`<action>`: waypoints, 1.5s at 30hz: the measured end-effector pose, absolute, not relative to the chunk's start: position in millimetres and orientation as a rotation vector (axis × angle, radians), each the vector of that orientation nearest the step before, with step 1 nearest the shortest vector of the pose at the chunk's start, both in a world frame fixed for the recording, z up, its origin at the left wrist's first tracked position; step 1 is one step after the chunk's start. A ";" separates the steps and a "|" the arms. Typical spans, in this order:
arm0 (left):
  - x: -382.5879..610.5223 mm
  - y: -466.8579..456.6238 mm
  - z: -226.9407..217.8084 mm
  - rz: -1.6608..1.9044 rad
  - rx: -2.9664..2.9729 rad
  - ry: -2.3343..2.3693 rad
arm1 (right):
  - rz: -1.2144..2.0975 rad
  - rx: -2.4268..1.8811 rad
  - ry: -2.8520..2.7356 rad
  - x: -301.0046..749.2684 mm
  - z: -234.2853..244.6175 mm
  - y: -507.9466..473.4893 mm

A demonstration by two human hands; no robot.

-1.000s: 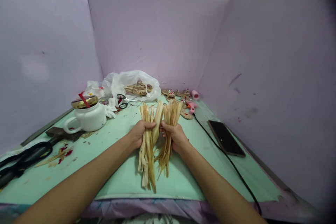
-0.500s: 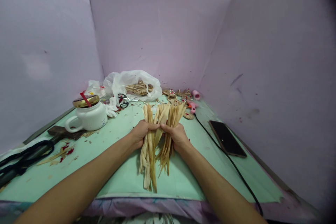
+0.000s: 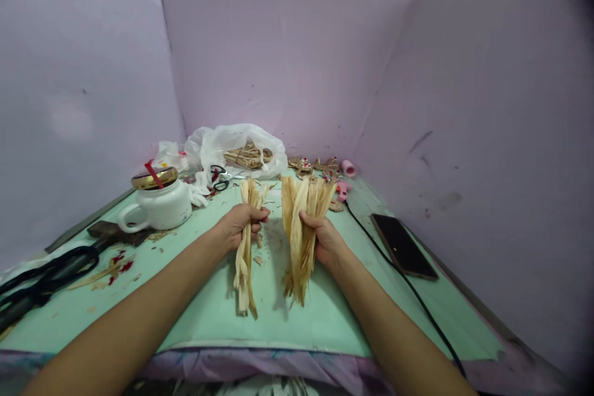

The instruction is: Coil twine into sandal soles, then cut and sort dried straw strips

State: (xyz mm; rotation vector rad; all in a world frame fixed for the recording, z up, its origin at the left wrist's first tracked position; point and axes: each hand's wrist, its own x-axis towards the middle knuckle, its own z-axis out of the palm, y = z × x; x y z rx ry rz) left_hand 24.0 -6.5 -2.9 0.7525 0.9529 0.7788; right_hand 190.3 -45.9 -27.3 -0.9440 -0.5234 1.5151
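Note:
My left hand [image 3: 242,224] is closed round a thin bunch of dried corn husk strips [image 3: 244,272], pale yellow and hanging upright. A thicker bunch of dried husk strips [image 3: 297,260] is gripped in my right hand [image 3: 325,236], its thumb pressed across the front. The two bunches are apart, with bare green table cover [image 3: 269,328] and a few small scraps [image 3: 258,258] showing between them. Behind the hands lie black-handled scissors [image 3: 221,178], and more husks [image 3: 248,156] rest in a white plastic bag [image 3: 273,167].
At left stand a white mug [image 3: 164,204] with a gold lid and a dark-handled tool [image 3: 111,234]. A pink glue gun [image 3: 342,190] trails a black cord [image 3: 403,278] past a phone [image 3: 403,246] at right. Woven pieces [image 3: 304,167] lie at the back. Purple walls enclose three sides.
My hands have moved apart, splitting the husk strips into two bunches. The left hand went left with the thinner one; the right hand shifted slightly right with the thicker one.

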 end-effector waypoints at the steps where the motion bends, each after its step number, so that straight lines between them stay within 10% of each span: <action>1: 24.0 -6.4 -3.0 0.800 0.767 0.959 | 1.486 -0.950 -0.537 190.4 -27.6 -46.4; 45: 34.2 -8.8 -6.4 0.898 0.770 1.071 | 1.237 -1.017 -0.730 197.5 -29.2 -47.0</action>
